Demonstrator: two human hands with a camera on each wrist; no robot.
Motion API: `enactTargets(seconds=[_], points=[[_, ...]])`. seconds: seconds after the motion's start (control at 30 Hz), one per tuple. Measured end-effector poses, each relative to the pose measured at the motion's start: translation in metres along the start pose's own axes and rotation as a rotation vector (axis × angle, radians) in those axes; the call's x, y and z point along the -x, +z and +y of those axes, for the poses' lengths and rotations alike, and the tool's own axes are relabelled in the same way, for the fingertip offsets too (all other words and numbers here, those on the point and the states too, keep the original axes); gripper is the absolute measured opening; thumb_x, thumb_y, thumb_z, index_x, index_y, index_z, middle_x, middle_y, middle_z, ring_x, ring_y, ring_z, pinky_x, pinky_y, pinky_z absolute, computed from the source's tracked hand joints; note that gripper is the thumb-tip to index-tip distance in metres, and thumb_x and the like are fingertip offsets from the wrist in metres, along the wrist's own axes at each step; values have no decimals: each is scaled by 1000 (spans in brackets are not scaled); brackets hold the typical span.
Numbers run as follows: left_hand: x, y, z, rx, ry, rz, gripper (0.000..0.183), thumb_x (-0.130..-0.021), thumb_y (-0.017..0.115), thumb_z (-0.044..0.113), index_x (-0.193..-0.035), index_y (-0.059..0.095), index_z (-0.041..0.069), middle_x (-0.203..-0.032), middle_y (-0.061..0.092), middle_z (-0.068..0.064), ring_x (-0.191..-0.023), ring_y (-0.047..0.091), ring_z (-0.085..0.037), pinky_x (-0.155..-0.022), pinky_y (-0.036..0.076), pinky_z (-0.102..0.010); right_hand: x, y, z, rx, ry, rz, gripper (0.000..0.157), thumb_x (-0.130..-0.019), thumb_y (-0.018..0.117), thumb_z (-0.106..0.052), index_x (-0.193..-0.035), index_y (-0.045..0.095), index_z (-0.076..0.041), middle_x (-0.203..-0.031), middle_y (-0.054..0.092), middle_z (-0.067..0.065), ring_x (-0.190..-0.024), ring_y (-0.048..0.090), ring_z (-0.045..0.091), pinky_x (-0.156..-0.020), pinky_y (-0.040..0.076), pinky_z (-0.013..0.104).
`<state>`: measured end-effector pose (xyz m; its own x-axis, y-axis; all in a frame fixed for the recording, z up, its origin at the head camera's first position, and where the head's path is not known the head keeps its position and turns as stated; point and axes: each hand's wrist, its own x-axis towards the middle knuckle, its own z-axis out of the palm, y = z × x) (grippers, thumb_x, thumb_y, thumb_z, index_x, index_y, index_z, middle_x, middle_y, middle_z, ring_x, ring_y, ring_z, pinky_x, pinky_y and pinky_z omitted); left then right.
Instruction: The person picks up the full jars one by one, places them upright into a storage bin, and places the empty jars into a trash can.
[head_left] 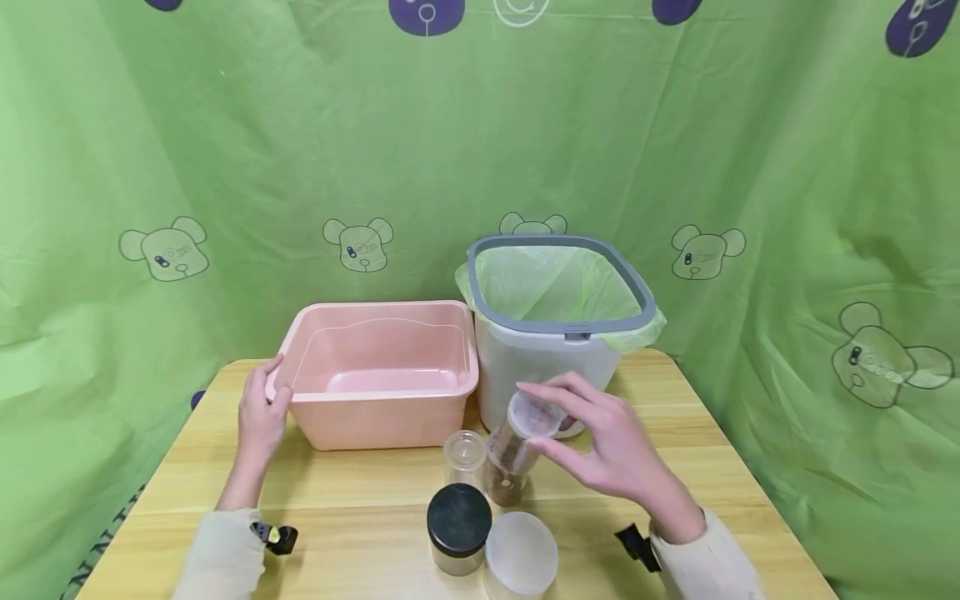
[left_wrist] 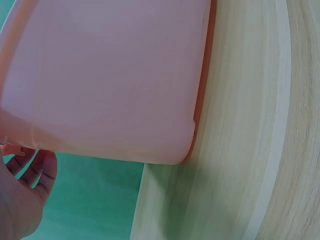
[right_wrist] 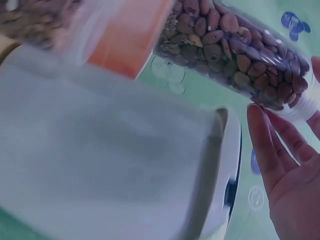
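My left hand (head_left: pixel 261 417) grips the left rim of a pink plastic basin (head_left: pixel 378 423); fingers and rim also show in the left wrist view. With my right hand (head_left: pixel 615 433) I hold a clear jar with a translucent lid (head_left: pixel 535 414), tilted above the table. Reddish-brown, nut-like or bean-like pieces fill this clear jar (right_wrist: pixel 245 55) in the right wrist view. Just below it stands another clear jar (head_left: pixel 507 490) with brown contents. Beside that are a clear-lidded container (head_left: pixel 465 452), a black-lidded jar (head_left: pixel 459 525) and a white-lidded jar (head_left: pixel 521 554).
Right of the basin stands a light grey bin (head_left: pixel 525 358) with a darker rim and a green bag liner (head_left: pixel 555 279). Everything rests on a wood-grain table (head_left: pixel 360 517). A green printed cloth (head_left: pixel 277 150) hangs behind and at both sides.
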<state>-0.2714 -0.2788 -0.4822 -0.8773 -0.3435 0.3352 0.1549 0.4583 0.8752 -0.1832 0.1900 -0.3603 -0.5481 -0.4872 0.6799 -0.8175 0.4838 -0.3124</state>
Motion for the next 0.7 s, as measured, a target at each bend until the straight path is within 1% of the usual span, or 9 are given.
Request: enactTargets(seconds=[0.1,0.23,0.3,0.37,0.43,0.5,0.53,0.6,0.7], points=[[1,4,1,13,10,29,55,-96,50,8,-151,49,10,-153,49,-16,-136,49,-41,-114,42,-62,-18,9,-4,-41,-16,-6,57,-82,86,-22,-135,68,-14,-118,68,2,-93,66,11,-73,59,19],[1,9,-3,27,45,102,50,-96,50,7,-146,54,6,-148,53,-17,-134,52,-39,-113,44,-61,-44,28,-7,-70,-41,-19,59,-85,83,-21,-140,65,-12,-121,66,6,-94,67,13,-74,60,21],[1,11,-7,31,57,138,48,-97,50,8,-144,55,6,-145,55,-16,-131,54,-35,-113,47,-53,-59,40,-7,-73,-50,-30,59,-88,81,-20,-143,62,-12,-124,65,7,-91,67,14,-73,61,22],[1,13,-9,38,68,165,46,-98,50,9,-143,57,6,-143,57,-14,-128,56,-32,-110,50,-39,-74,53,-7,-62,-49,-45,60,-91,79,-20,-147,59,-13,-126,63,8,-90,66,14,-72,60,22],[1,15,-11,46,76,184,45,-98,50,10,-142,58,6,-142,58,-13,-126,56,-29,-104,49,-24,-89,65,-5,-48,-44,-61,60,-93,77,-20,-149,56,-13,-127,62,8,-90,65,15,-72,59,23],[0,16,-11,49,82,193,45,-98,50,11,-141,58,7,-142,59,-12,-124,57,-27,-97,45,-15,-103,76,-3,-54,-22,-82,60,-95,74,-18,-152,53,-13,-128,59,9,-92,66,16,-74,60,22],[0,16,-11,50,85,193,44,-98,50,11,-141,58,7,-142,59,-12,-123,57,-28,-95,44,-12,-109,82,-1,-50,-5,-91,60,-96,73,-18,-153,52,-13,-129,58,10,-95,66,17,-76,61,22],[0,17,-11,48,87,189,44,-98,50,12,-142,58,7,-142,59,-13,-123,57,-28,-94,43,-12,-119,93,4,-39,32,-108,60,-97,71,-15,-153,51,-14,-131,57,12,-100,66,20,-79,62,24],[2,16,-10,40,83,178,45,-99,49,13,-142,58,7,-142,59,-14,-124,57,-31,-96,44,-15,-133,109,13,12,113,-141,61,-98,69,-16,-156,48,-17,-135,56,13,-116,60,26,-93,59,33]])
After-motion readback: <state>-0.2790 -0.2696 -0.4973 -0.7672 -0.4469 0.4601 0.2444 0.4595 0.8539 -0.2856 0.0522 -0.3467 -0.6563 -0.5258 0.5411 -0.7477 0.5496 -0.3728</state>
